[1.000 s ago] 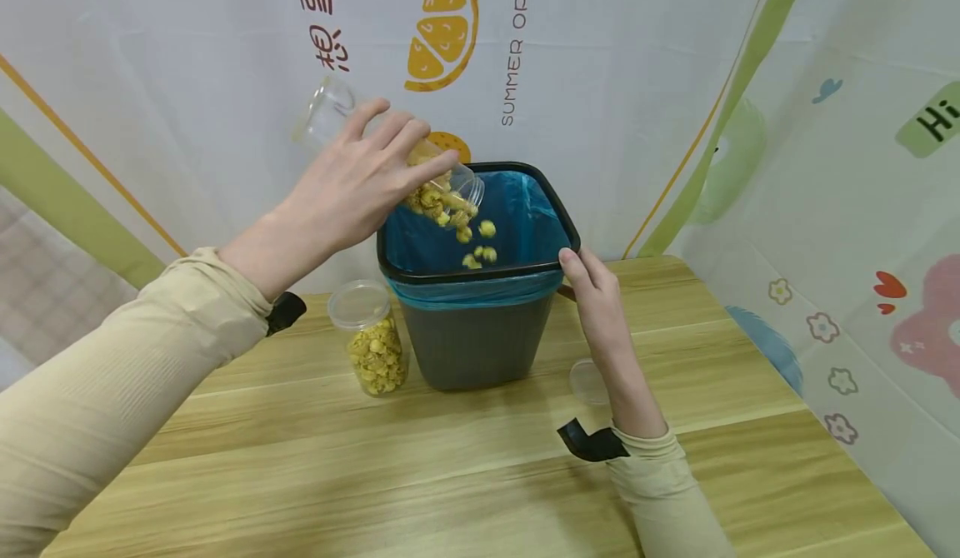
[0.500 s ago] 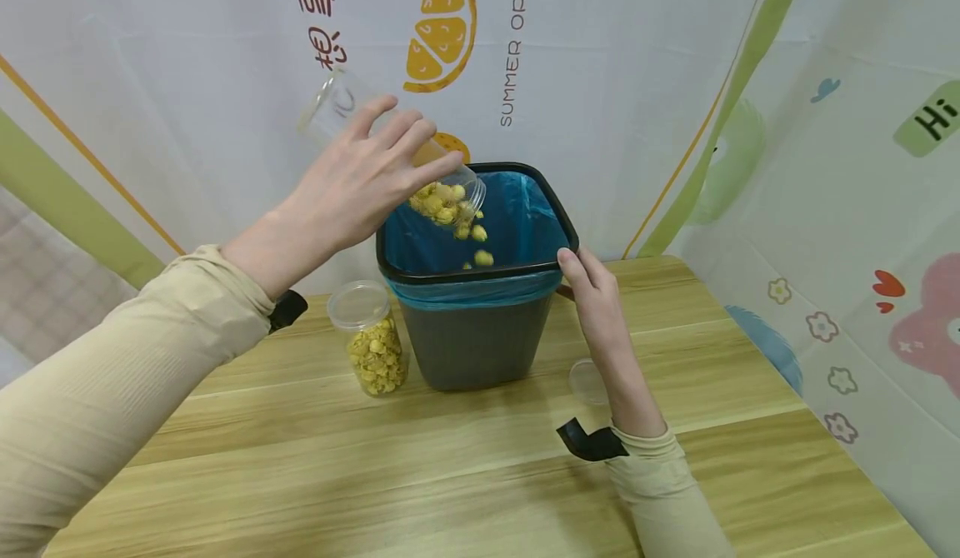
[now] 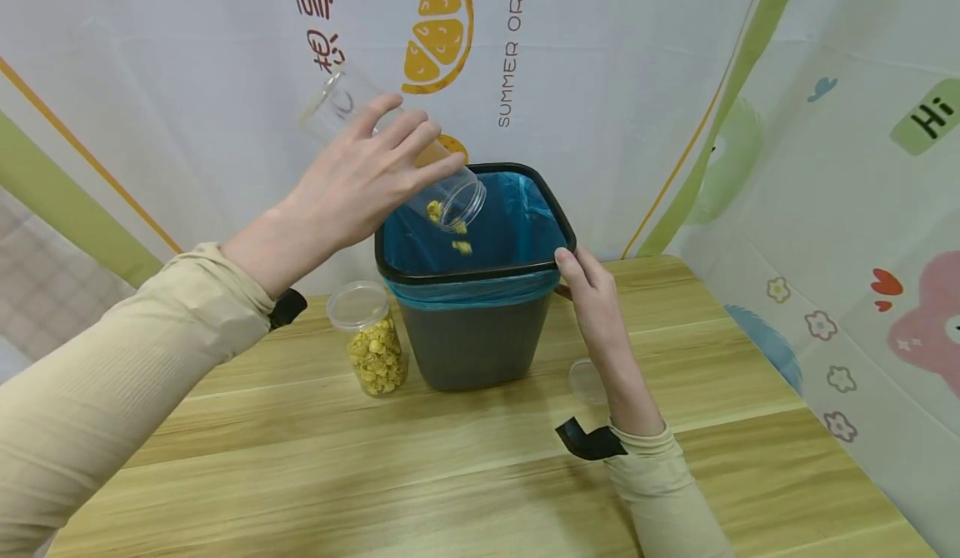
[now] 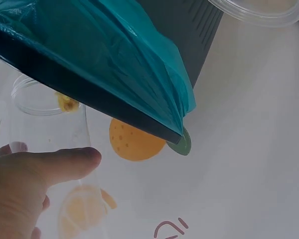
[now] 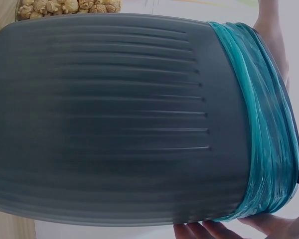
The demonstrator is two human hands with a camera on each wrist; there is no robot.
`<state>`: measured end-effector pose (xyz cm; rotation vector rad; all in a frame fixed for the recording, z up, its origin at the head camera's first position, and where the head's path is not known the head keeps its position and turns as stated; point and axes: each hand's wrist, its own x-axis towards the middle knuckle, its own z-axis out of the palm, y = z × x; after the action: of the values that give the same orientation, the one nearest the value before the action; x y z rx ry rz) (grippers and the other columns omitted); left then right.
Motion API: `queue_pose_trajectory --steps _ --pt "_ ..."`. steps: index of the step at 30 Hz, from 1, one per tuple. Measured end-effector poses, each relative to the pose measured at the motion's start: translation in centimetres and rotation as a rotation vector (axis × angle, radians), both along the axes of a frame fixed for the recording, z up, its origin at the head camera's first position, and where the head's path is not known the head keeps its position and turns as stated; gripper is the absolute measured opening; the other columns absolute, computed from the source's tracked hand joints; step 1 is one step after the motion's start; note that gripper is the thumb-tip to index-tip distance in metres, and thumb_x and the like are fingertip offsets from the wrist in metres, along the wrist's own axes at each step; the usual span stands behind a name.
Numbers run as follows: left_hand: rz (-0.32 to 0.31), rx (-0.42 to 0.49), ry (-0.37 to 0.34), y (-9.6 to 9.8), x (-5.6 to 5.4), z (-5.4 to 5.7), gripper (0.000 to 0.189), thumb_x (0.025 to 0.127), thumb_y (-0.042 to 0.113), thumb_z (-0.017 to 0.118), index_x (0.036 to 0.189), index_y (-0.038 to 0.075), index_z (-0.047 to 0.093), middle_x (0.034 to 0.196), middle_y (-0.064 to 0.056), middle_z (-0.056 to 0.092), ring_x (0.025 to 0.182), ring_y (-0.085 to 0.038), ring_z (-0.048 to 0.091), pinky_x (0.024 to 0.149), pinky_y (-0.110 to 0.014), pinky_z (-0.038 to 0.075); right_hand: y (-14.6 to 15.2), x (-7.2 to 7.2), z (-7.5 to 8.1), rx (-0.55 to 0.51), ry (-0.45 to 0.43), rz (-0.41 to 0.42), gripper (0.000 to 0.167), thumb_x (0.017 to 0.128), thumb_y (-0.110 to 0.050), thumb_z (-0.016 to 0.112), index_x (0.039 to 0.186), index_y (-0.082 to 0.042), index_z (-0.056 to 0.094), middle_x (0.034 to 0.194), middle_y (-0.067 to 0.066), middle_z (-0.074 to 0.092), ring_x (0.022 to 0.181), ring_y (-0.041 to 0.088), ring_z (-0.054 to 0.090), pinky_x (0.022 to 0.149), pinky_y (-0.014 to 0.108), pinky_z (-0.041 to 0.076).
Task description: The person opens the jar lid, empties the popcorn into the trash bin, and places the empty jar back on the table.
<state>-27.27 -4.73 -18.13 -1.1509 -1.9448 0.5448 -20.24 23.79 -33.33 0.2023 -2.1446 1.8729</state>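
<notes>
My left hand [image 3: 367, 171] grips a clear plastic jar [image 3: 461, 200], tilted mouth-down over the trash can [image 3: 476, 346]. A few pieces of popcorn [image 3: 434, 211] sit near the jar's mouth, and one more drops below it. In the left wrist view the thumb lies along the jar wall [image 4: 50, 134], with popcorn [image 4: 68, 102] at the mouth. The dark grey can has a black rim and a blue bag liner [image 3: 517, 208]. My right hand [image 3: 596, 296] holds the can's front right rim corner, thumb on top; in the right wrist view its fingers [image 5: 217, 230] lie against the can's side.
A lidded jar full of popcorn [image 3: 377, 354] stands just left of the trash can. A clear round lid [image 3: 588, 381] lies on the wooden table [image 3: 420, 475], beside my right wrist. A printed curtain [image 3: 600, 83] hangs close behind the can.
Popcorn has poured out of the tilted jar into the can, leaving only a few pieces inside. The left hand has shifted slightly right; the right hand stays on the rim.
</notes>
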Motion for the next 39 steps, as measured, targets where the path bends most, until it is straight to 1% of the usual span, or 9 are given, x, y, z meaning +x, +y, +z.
queue_pose_trajectory --steps 6,14,18,21,26,33,36,39 --pt "0.008 -0.029 0.003 0.3 0.1 0.2 0.084 0.072 -0.006 0.081 0.146 0.02 0.052 0.135 -0.021 0.054 0.129 -0.038 0.049 0.12 -0.054 0.034 0.0 0.0 0.1 -0.008 0.001 0.0 0.052 0.106 -0.046 0.047 0.151 -0.02 0.052 0.151 0.005 0.056 0.137 0.021 0.052 0.112 0.055 0.048" --pt "0.003 -0.057 0.004 0.7 0.2 0.4 0.087 0.071 -0.006 0.082 0.147 0.019 0.051 0.133 -0.02 0.054 0.129 -0.038 0.047 0.121 -0.052 0.032 0.0 0.0 0.1 -0.007 -0.005 0.008 0.052 0.107 -0.047 0.046 0.152 -0.021 0.051 0.153 0.004 0.054 0.138 0.021 0.051 0.113 0.056 0.047" --pt "-0.007 -0.07 0.006 0.9 0.2 0.6 0.083 0.071 -0.006 0.083 0.145 0.017 0.052 0.131 -0.019 0.053 0.127 -0.037 0.047 0.121 -0.053 0.031 0.0 0.1 0.1 -0.013 -0.002 0.012 0.052 0.107 -0.046 0.047 0.152 -0.021 0.051 0.153 0.004 0.054 0.138 0.021 0.051 0.113 0.056 0.047" --pt "-0.014 -0.091 0.025 1.1 0.2 0.7 0.08 0.072 -0.003 0.085 0.144 0.016 0.053 0.129 -0.019 0.054 0.125 -0.036 0.047 0.121 -0.052 0.031 0.0 0.0 0.1 -0.01 0.001 0.009 0.051 0.107 -0.045 0.047 0.151 -0.02 0.052 0.152 0.005 0.055 0.138 0.021 0.051 0.113 0.056 0.047" --pt "-0.007 -0.163 0.072 1.7 0.1 1.2 0.076 0.074 0.005 0.087 0.142 0.016 0.054 0.13 -0.017 0.055 0.123 -0.035 0.047 0.122 -0.051 0.031 0.0 0.0 0.1 -0.001 0.001 0.001 0.051 0.106 -0.045 0.047 0.15 -0.018 0.053 0.151 0.007 0.055 0.138 0.022 0.05 0.112 0.058 0.047" --pt "0.059 -0.323 0.101 2.6 0.3 1.8 0.085 0.074 0.016 0.092 0.147 0.019 0.049 0.137 -0.018 0.052 0.131 -0.036 0.044 0.125 -0.05 0.027 0.0 0.1 0.2 -0.006 0.01 0.007 0.05 0.106 -0.045 0.047 0.149 -0.019 0.055 0.15 0.006 0.056 0.136 0.021 0.052 0.112 0.057 0.047" --pt "0.051 -0.352 0.121 3.0 0.3 2.1 0.081 0.073 0.016 0.092 0.144 0.018 0.051 0.137 -0.018 0.054 0.134 -0.036 0.046 0.126 -0.049 0.027 0.0 0.1 0.2 -0.006 0.013 0.011 0.05 0.107 -0.045 0.047 0.15 -0.02 0.054 0.151 0.005 0.056 0.137 0.021 0.051 0.112 0.057 0.047" --pt "0.029 -0.37 0.145 3.4 0.2 2.2 0.072 0.077 0.012 0.089 0.139 0.017 0.054 0.135 -0.017 0.056 0.135 -0.035 0.047 0.126 -0.048 0.027 0.0 0.0 0.1 -0.005 0.014 0.014 0.05 0.107 -0.045 0.047 0.151 -0.022 0.052 0.152 0.005 0.055 0.138 0.02 0.051 0.112 0.057 0.047"
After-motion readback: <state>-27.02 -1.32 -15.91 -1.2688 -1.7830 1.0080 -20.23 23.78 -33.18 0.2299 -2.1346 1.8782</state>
